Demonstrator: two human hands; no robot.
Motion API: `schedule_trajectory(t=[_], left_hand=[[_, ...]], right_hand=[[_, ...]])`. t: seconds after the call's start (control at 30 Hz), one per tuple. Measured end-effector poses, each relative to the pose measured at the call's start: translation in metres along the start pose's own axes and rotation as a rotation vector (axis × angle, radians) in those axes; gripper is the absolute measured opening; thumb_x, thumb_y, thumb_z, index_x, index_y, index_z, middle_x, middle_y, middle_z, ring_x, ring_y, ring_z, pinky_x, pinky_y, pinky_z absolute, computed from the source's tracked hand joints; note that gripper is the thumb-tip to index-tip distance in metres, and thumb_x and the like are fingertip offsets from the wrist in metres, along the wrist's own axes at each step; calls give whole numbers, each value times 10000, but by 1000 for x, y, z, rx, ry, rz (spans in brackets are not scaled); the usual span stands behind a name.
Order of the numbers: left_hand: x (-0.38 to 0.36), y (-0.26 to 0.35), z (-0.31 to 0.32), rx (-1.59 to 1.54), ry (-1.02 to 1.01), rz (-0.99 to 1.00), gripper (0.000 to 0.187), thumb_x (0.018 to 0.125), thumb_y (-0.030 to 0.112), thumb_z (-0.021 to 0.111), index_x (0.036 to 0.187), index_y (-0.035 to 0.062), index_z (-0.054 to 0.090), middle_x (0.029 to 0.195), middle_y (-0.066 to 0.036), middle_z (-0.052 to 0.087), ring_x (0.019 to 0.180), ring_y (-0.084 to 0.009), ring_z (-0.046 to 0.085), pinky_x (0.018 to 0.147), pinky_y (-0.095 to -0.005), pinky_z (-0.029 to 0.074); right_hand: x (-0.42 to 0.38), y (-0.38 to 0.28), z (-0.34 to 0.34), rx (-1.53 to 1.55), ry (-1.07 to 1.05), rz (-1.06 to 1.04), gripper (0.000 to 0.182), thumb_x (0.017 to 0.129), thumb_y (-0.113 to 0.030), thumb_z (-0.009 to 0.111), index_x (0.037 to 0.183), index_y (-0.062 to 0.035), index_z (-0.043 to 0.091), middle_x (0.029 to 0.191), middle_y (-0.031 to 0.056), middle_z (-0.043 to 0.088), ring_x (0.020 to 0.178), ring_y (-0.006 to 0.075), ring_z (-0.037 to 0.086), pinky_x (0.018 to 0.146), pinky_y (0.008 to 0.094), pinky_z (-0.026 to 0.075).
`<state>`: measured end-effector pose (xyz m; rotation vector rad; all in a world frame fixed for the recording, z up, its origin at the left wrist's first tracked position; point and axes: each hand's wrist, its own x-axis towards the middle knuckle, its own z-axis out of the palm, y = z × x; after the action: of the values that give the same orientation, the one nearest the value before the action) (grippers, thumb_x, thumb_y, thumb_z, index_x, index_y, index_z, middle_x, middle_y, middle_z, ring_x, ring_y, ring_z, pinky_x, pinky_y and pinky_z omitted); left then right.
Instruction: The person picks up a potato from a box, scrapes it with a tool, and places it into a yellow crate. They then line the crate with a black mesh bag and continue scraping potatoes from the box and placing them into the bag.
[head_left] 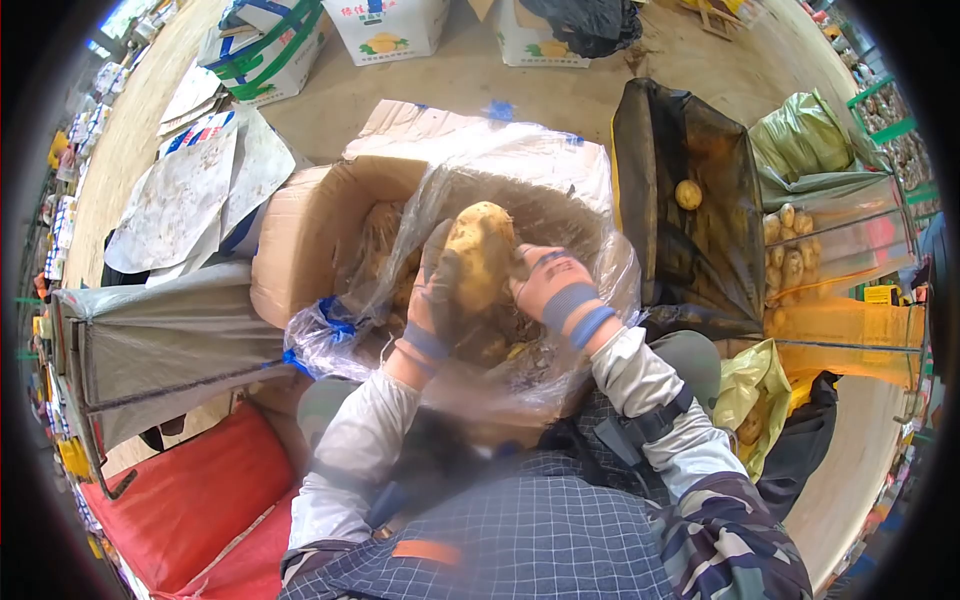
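A large yellow-brown potato (480, 255) is held up over an open cardboard box (295, 240) lined with clear plastic. My left hand (432, 285), in a dark-palmed work glove, is closed round its left side. At the potato's right edge, the gloved fingers of my right hand (550, 280) are bent against it; the fingertips are partly hidden. Below my hands, more potatoes and dry debris lie in the box, partly covered by the plastic liner (500, 165).
To the right stands a black-lined bin (690, 260) with one potato (688, 194) inside. Beyond it, potatoes (792, 250) fill a clear bag. A grey sack on a frame (185, 335) and red sacks (200, 490) stand left. Printed cartons (388, 30) line the back.
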<state>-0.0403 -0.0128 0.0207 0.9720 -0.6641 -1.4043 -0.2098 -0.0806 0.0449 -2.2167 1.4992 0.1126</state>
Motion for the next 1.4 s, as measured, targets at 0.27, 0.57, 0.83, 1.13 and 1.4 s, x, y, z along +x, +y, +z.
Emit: schedule_trajectory(t=[0.27,0.57,0.83,1.13,1.4], left_hand=[[10,15,-13,-354,20,-193,541,987,433,505,1337,23,540,1289,-150,616,1144,-285,624,963,-433,528],[14,-11,-74,418,240,-164,382,993,368,555,1085,16,672,926,-52,701,817,-130,642,695,-303,518],[0,1,-20,940,-94,494,346,997,251,573,1264,32,596,1181,-72,641,1091,-174,594,944,-341,485],[-2,0,-70,447,334,-107,438,977,336,600,1315,60,571,1183,-53,633,1027,-155,619,839,-306,509],[33,-15,16,901,-161,325,313,963,209,613,1199,8,651,1070,-100,690,953,-171,655,780,-297,539]], right_hand=[[3,19,-27,1553,-305,88,624,857,-389,758,1329,-38,550,1248,122,611,1159,240,544,1034,374,401],[-1,17,32,1497,-448,129,720,823,-414,784,1349,17,551,1294,145,621,1206,215,567,1030,332,433],[-18,8,26,612,-12,50,1084,671,-690,748,1369,88,463,1368,280,533,1295,368,515,1090,385,400],[-187,150,-163,1134,533,12,898,675,-558,841,1292,28,557,1168,229,647,1100,279,624,941,363,505],[-448,336,-117,929,552,584,749,747,-451,820,1331,-63,555,1151,121,665,1044,208,632,923,313,498]])
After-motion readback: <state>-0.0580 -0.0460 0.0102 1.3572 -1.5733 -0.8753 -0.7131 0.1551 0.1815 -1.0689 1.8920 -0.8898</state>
